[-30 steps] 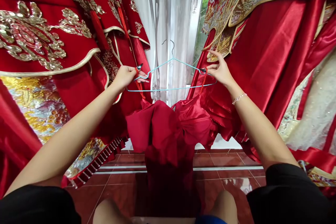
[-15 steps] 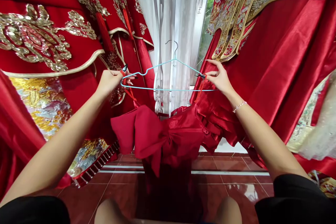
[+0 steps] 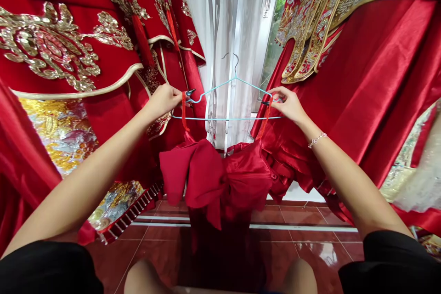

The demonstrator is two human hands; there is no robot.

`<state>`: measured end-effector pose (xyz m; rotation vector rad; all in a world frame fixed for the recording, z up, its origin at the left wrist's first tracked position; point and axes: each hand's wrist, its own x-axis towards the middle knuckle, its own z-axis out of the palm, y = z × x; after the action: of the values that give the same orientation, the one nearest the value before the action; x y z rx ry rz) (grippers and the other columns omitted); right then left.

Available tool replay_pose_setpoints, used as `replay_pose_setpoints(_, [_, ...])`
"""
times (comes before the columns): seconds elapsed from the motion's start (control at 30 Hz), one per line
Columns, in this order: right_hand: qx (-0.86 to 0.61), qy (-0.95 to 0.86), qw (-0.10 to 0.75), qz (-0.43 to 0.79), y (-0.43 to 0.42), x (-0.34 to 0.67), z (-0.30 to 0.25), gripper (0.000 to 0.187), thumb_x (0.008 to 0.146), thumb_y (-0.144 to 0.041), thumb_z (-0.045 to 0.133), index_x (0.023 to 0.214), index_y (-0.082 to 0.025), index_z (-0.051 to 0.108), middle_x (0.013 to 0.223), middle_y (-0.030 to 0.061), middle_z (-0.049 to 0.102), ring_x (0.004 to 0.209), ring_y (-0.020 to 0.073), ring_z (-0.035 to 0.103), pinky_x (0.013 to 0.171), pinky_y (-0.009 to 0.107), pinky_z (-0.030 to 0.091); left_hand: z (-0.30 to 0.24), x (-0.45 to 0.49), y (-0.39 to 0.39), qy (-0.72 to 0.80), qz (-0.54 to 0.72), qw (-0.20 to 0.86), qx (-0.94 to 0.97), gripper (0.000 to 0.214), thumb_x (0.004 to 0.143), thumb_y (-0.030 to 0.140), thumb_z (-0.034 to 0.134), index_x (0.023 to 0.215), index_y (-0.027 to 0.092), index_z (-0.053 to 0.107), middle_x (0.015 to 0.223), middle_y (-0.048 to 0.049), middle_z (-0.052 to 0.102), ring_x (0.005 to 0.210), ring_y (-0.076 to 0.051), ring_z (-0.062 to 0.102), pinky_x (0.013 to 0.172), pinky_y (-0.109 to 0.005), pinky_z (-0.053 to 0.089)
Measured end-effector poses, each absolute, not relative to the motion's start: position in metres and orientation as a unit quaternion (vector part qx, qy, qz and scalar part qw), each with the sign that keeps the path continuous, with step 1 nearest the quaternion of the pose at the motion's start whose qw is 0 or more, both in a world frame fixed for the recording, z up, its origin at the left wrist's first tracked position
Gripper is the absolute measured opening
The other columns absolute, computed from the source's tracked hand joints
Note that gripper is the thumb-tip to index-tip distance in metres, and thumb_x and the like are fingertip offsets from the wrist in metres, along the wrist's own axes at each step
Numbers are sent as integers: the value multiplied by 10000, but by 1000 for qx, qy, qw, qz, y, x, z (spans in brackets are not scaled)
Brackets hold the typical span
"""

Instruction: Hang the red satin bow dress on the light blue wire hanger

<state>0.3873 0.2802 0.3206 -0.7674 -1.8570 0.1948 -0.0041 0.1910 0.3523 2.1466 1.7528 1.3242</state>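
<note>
since half a second ago my left hand (image 3: 163,100) has slid inward along the blue wire hanger (image 3: 227,118), and the left strap (image 3: 183,112) now drops straight from the hanger's left end. i judge the red dress (image 3: 220,179) sits level. the left hand is closed on the hanger there, and the right hand (image 3: 289,104) pinches the right strap (image 3: 266,115) at the right end. the dress hangs between and below both hands, above the floor (image 3: 310,234).

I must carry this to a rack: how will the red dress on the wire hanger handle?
Probably floppy: the red dress sags in soft folds below the wire hanger. Its glossy satin looks slippery, and only two thin straps hold it, so it may slide off if tilted. The thin hanger might bend.
</note>
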Motion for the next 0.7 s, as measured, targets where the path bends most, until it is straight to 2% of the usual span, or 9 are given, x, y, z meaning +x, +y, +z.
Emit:
replay_pose_setpoints(0.07, [-322, -786, 519, 94, 282, 390, 323, 336, 627, -202, 651, 963, -198, 653, 709, -41, 532, 670, 130, 511, 682, 290, 417, 357, 1, 199, 561, 383, 25, 733, 248, 816, 199, 584, 654, 124, 755, 424, 9, 508, 567, -139, 551, 656, -255, 453])
replay_pose_setpoints(0.2, [-317, -807, 484, 120, 286, 395, 325, 368, 658, -190, 596, 1021, -214, 651, 749, -25, 560, 719, 151, 543, 747, 326, 463, 361, 3, 213, 523, 327, 112, 779, 218, 801, 144, 535, 629, 149, 669, 608, -14, 661, 667, -132, 619, 766, -253, 484])
replay_pose_setpoints(0.27, [-321, -817, 463, 126, 286, 396, 323, 401, 684, -195, 579, 1079, -222, 644, 785, -14, 585, 756, 167, 572, 793, 359, 493, 366, 0, 218, 498, 312, 169, 791, 69, 761, 146, 582, 751, 152, 650, 734, -15, 705, 731, -125, 631, 790, -248, 496])
replay_pose_setpoints(0.37, [-338, -831, 434, 81, 279, 394, 313, 485, 711, -187, 581, 1192, -243, 613, 940, 30, 649, 906, 217, 617, 920, 444, 509, 378, -7, 214, 468, 296, 217, 804, 328, 697, 160, 607, 1025, 158, 615, 1038, -39, 729, 930, -150, 655, 838, -265, 514])
replay_pose_setpoints(0.43, [-349, -821, 452, -13, 264, 393, 303, 540, 720, -165, 589, 1252, -255, 592, 1170, 89, 638, 1124, 275, 581, 1064, 521, 440, 379, -9, 199, 471, 306, 173, 809, 433, 706, 180, 601, 1139, 181, 592, 1183, -47, 693, 1062, -187, 637, 915, -310, 506])
replay_pose_setpoints(0.53, [-342, -777, 510, -138, 233, 397, 282, 470, 775, -147, 551, 1220, -288, 603, 1349, 111, 565, 1314, 329, 474, 1161, 598, 332, 350, -5, 158, 466, 393, -63, 790, 380, 821, 226, 554, 1201, 234, 585, 1252, -43, 653, 1229, -249, 556, 1096, -424, 403])
replay_pose_setpoints(0.6, [-336, -788, 504, -113, 217, 403, 264, 336, 816, -162, 496, 1088, -307, 629, 1198, 91, 647, 1201, 315, 566, 1100, 581, 415, 312, 0, 130, 438, 413, -148, 785, 279, 902, 263, 470, 1144, 240, 607, 1212, -67, 652, 1206, -271, 558, 1118, -478, 385])
replay_pose_setpoints(0.63, [-339, -809, 476, -66, 211, 406, 254, 292, 820, -170, 476, 1029, -301, 632, 1082, 78, 683, 1088, 298, 623, 1037, 554, 474, 291, 3, 119, 428, 389, -114, 808, 266, 925, 295, 449, 1128, 239, 611, 1162, -74, 664, 1139, -265, 592, 1080, -472, 428])
replay_pose_setpoints(0.7, [-355, -857, 371, 54, 208, 411, 232, 286, 789, -175, 461, 993, -264, 640, 956, 61, 709, 920, 257, 672, 932, 479, 542, 251, 5, 105, 426, 308, 31, 850, 294, 941, 369, 453, 1151, 223, 599, 1126, -85, 670, 1043, -245, 631, 991, -426, 502])
